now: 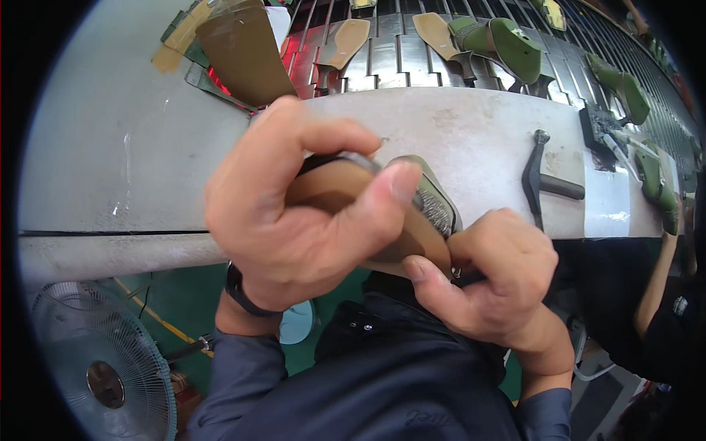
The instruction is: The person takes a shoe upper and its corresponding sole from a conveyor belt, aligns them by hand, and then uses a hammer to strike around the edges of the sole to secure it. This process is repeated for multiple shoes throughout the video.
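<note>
Both of my hands hold a shoe in the making above the bench's near edge. Its tan sole (334,184) faces up, partly blurred, and behind it show a green shoe last and a glittery silver shoe upper (435,213). My left hand (301,213) is closed around the sole, thumb across its face and fingers curled over the far side. My right hand (493,272) is closed at the other end, thumb and bent fingers pinching the edge. Something dark with a small shiny tip shows under the right fingers; I cannot make out what it is.
A hammer (540,180) lies on the white bench (485,121), left of a black box (599,128) with brushes. Beyond runs a metal slat conveyor (390,55) carrying tan soles and green lasts (507,48). A fan (107,367) stands lower left; a co-worker's arm (654,283) reaches in at right.
</note>
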The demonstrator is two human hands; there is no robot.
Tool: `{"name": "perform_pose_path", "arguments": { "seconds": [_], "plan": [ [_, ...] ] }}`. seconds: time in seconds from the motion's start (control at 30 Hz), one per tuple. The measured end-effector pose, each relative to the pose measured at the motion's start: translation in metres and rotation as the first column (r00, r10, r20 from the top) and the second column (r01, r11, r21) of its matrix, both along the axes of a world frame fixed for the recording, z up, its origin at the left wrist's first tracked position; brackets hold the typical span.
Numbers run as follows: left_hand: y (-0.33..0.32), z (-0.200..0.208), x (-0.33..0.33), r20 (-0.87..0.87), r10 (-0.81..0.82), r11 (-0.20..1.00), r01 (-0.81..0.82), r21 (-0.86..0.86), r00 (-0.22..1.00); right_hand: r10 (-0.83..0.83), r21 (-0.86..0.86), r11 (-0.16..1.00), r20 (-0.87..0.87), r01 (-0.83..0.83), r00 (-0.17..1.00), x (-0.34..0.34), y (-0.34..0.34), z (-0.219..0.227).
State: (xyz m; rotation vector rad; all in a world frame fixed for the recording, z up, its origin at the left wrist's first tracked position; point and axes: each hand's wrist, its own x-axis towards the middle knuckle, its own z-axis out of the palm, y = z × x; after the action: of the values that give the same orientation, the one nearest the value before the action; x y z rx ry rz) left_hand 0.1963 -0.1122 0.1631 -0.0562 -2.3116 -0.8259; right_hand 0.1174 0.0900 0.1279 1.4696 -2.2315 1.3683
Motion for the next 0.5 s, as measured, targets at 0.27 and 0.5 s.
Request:
{"name": "perform_pose_path", "arguments": {
  "seconds": [0.27,0.5],
  "plan": [
    [0.012,-0.022,-0.046,-0.256,-0.446,0.652,0.507,0.564,0.858,0.069,0.078,0.991,0.420,-0.112,0.905,-0.023,0.013,0.053],
    [-0.008,-0.174,-0.046,-0.141,-0.505,-0.075,0.119,0.990,0.852,0.021,-0.330,0.770,0.869,0.546,0.495,-0.067,0.075,-0.028]
  ]
}}
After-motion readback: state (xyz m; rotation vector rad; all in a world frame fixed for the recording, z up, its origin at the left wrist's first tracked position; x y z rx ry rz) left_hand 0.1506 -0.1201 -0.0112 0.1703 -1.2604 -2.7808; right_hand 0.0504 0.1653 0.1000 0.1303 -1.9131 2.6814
